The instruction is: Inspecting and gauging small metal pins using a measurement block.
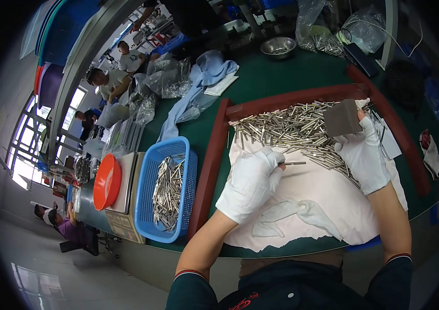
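Note:
My left hand, in a white fingerless-tipped glove, is closed on a thin metal rod that points to the right over a pale pink cloth. In my gloved right hand is a dark grey-brown rectangular block, tilted up above the far right of the work area. The block's exact kind does not show. A broad heap of loose metal rods spreads across the far half of the cloth, just beyond both hands. Nearer me lies a crumpled whitish cloth strip.
Dark red bars border the work area on three sides. To the left stand a blue basket of rods and a red bowl. A metal bowl and plastic bags sit farther back. Other people work at far left.

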Tool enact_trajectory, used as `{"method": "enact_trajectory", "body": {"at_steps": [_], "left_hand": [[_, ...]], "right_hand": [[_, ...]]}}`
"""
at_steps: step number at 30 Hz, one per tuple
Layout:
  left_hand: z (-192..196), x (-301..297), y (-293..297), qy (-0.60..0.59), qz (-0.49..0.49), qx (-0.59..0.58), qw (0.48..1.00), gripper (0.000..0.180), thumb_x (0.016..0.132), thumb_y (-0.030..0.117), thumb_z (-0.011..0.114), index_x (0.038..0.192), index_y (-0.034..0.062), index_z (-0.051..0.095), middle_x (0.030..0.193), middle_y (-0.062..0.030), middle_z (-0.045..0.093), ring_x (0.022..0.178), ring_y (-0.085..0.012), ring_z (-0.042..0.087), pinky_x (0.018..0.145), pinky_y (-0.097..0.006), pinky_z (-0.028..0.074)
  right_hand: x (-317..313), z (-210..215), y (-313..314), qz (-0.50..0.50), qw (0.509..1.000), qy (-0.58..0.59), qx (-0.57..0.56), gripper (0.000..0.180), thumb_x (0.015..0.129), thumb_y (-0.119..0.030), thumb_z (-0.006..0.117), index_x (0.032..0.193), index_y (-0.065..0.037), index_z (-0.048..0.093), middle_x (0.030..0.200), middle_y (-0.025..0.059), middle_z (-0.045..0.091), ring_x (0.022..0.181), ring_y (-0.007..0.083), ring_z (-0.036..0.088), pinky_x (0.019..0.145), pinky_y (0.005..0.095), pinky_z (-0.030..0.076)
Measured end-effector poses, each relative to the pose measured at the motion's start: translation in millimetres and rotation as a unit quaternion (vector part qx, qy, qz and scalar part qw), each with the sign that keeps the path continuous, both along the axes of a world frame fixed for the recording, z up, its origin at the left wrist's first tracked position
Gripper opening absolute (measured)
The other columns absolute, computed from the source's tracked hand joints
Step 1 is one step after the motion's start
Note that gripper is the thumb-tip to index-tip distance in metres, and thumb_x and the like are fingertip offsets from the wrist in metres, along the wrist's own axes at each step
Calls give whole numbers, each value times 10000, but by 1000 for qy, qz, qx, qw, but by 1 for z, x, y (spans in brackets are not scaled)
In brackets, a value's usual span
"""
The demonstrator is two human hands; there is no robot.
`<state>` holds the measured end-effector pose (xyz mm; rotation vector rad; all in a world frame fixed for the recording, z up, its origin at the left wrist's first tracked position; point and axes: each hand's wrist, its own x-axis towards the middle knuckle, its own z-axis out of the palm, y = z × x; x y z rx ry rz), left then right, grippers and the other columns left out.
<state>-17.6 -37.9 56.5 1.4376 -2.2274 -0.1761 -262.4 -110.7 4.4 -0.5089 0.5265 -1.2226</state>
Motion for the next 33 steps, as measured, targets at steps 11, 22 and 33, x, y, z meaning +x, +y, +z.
{"method": "enact_trajectory", "body": {"at_steps": [11,22,33], "left_hand": [[11,3,22,94,-5,35,995,113,798,46,694,904,15,671,756,-110,622,634,-249,604,581,-323,472],[4,-1,15,121,11,46,992,76,813,38,673,877,15,640,775,-134,613,678,-314,609,620,-377,470],[-11,-18,-4,1,-14,7,1000,68,814,62,676,870,30,654,766,-124,630,652,-288,614,605,-366,474]], "right_hand": [[3,-1,5,7,999,35,-15,522,860,-455,676,1229,-116,530,1119,31,590,955,123,558,709,250,418],[7,4,4,-17,999,32,-13,480,905,-398,640,1270,-121,498,1128,40,574,955,154,549,707,272,426],[5,5,9,-17,999,43,-17,469,904,-393,636,1278,-143,504,1138,19,557,985,154,537,767,281,420]]}}
